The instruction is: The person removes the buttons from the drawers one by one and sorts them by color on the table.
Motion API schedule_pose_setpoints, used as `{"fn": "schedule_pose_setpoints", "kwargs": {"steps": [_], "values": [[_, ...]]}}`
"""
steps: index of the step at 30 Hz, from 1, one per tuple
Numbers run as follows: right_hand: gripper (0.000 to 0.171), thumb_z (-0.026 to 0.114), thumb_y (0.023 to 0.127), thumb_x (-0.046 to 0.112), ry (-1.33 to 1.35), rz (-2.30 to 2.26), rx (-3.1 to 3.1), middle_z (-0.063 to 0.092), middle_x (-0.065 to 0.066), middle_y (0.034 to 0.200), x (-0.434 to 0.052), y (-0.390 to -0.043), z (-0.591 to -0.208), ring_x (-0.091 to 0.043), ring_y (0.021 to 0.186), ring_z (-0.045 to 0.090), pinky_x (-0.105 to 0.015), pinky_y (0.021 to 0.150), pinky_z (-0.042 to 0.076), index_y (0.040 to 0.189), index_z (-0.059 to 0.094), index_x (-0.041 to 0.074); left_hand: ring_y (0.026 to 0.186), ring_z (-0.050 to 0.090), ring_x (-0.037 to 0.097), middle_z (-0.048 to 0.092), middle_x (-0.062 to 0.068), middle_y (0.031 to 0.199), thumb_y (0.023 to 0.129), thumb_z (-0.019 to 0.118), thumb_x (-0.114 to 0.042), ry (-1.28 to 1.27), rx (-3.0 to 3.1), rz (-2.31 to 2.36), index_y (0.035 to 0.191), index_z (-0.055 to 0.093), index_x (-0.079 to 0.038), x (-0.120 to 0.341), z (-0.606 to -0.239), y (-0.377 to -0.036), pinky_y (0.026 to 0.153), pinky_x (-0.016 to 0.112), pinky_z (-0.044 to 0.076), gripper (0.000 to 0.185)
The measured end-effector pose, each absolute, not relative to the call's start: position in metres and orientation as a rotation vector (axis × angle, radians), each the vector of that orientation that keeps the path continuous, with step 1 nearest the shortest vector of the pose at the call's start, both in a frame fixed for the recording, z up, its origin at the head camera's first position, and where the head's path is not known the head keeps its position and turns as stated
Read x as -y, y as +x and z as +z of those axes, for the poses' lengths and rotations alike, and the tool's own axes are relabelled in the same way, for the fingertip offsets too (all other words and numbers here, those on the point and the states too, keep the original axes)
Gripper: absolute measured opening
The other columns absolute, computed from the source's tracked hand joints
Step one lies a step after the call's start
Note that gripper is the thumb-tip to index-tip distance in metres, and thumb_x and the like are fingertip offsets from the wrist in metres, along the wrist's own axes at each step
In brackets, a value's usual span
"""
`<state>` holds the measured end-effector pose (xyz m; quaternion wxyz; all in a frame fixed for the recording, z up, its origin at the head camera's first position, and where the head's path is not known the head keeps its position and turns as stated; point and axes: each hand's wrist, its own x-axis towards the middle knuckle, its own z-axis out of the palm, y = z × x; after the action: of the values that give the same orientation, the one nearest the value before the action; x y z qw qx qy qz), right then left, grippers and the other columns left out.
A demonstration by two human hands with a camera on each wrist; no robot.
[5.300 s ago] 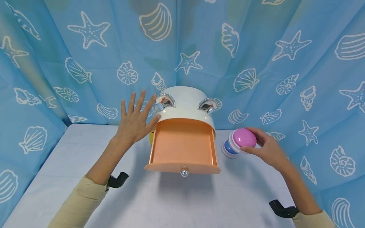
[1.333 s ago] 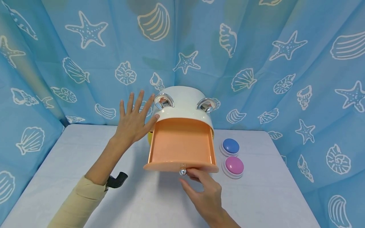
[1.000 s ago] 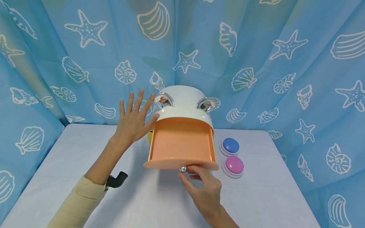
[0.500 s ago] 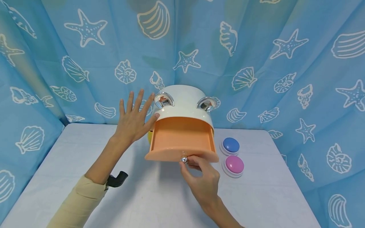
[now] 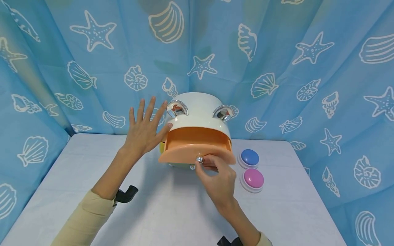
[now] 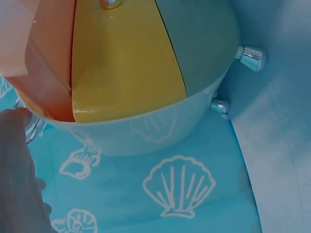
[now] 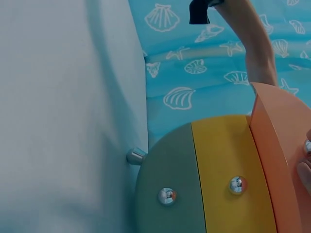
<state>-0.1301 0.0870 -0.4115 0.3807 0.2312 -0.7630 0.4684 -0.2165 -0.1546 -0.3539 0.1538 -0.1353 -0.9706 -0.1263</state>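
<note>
So my right hand (image 5: 219, 180) pinches the silver knob (image 5: 199, 159) in front of the white cabinet (image 5: 201, 111), left hand (image 5: 143, 133) splayed at its left side, probably to steady it.

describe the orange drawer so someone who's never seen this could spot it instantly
On the white table, in front of the blue curtain, stands a rounded white cabinet. The orange drawer is the highest of three in its front. Unlike the yellow drawer and green drawer below it, both closed, it sticks partly out.
</note>
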Motion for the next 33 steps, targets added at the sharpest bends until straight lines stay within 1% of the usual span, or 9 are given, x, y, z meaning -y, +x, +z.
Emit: {"fn": "schedule_pose_setpoints", "kwargs": {"steps": [7,13,20,33], "values": [[0.013,0.081,0.08,0.004,0.552,1.199,1.99,0.071,-0.005,0.081,-0.085,-0.146,-0.41,-0.014,0.072,0.072,-0.026,0.067,0.058,0.087,0.07,0.0,0.149,-0.015,0.035,-0.005,0.009,0.167,0.102,0.038,-0.057,-0.387,2.805,-0.356,0.162,0.01,-0.027,0.153,-0.354,-0.215,0.113,0.064,-0.009,0.072],[0.017,0.082,0.082,0.01,0.505,1.22,2.034,0.072,-0.005,0.081,-0.083,-0.16,-0.408,-0.014,0.073,0.072,-0.027,0.068,0.058,0.089,0.07,0.0,0.15,-0.013,0.036,-0.004,0.009,0.167,0.102,0.039,-0.058,-0.387,2.798,-0.365,0.162,0.012,-0.027,0.154,-0.354,-0.215,0.113,0.064,-0.009,0.073],[0.017,0.081,0.084,0.009,0.485,1.225,2.047,0.072,-0.007,0.084,-0.081,-0.174,-0.41,-0.015,0.077,0.071,-0.026,0.071,0.058,0.093,0.07,-0.001,0.15,-0.013,0.035,-0.002,0.01,0.167,0.102,0.04,-0.057,-0.383,2.793,-0.363,0.162,0.013,-0.026,0.154,-0.354,-0.216,0.113,0.065,-0.007,0.072],[0.019,0.081,0.085,0.011,0.476,1.273,2.052,0.072,-0.006,0.086,-0.081,-0.181,-0.413,-0.015,0.077,0.071,-0.024,0.072,0.057,0.094,0.069,0.0,0.15,-0.012,0.035,0.0,0.011,0.167,0.102,0.04,-0.057,-0.381,2.778,-0.363,0.162,0.016,-0.025,0.154,-0.354,-0.216,0.113,0.066,-0.005,0.072]]}}
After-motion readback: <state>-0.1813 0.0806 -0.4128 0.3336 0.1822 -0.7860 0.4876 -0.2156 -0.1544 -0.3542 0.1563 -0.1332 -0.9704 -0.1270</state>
